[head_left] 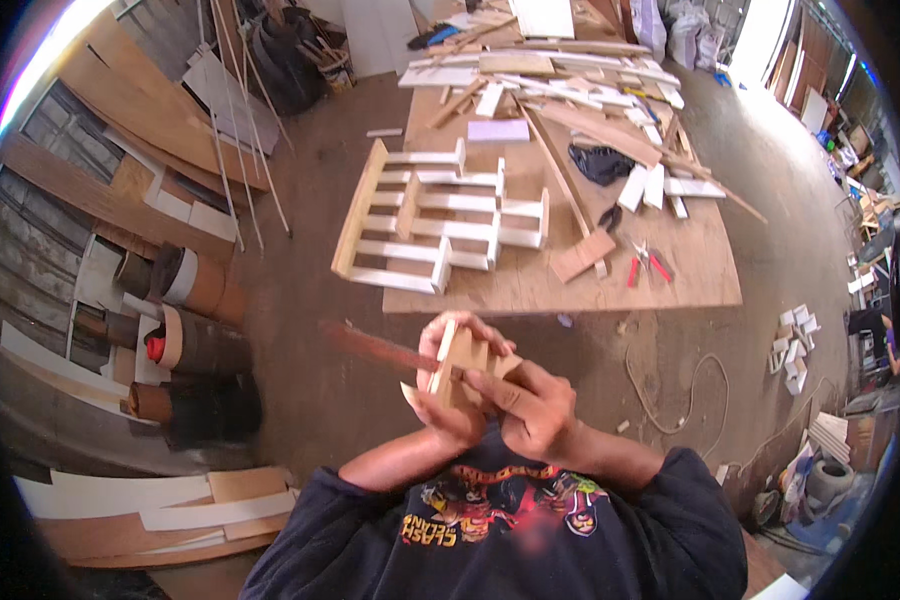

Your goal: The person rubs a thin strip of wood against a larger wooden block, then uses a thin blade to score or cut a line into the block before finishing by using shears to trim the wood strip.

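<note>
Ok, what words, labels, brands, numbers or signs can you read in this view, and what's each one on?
Dark shirt: lettering, some of it yellow, around a colourful print; I don't copy printed wording.
Wooden piece and long brown tool: no lettering I can make out.
Sacks at the top: too small and blurred to tell.

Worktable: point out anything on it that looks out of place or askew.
The slatted frame overhangs the left edge of the worktable and a long strip the right, so both look poorly placed; at the far end, loose wood pieces lie jumbled at all angles.
</note>
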Available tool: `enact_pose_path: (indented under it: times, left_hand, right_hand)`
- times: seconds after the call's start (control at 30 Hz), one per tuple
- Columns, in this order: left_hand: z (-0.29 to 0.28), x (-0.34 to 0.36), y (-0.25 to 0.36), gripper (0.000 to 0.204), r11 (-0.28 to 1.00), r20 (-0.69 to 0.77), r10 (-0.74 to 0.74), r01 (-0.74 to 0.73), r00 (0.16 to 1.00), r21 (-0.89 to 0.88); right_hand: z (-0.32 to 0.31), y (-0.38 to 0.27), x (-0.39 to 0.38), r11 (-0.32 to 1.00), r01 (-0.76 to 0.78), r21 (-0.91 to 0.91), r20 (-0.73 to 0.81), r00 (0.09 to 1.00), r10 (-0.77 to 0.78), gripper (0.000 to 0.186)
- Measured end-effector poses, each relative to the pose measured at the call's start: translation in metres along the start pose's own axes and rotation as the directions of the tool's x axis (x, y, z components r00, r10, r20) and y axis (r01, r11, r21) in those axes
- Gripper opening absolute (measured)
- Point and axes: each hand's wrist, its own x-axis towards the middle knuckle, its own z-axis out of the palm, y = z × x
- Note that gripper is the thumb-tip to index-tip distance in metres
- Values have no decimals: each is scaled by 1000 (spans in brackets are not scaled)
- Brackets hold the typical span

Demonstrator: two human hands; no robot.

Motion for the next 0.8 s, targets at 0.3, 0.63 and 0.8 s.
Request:
enact_pose_path:
  times: [0.3,0.63,0.8]
  left_hand:
    - [64,-57,-30,121,972,-34,-181,184,983,143]
    - [75,-82,-24,123,969,-21,-248,247,969,-11]
    - [63,-78,-14,125,961,87,-276,273,957,53]
  right_hand:
    - [-81,-32,-75,959,-271,-79,14,962,273,58]
    - [-98,-47,-114,970,-241,-39,-90,967,237,47]
    - [-102,-54,-116,964,-241,-115,-58,970,236,48]
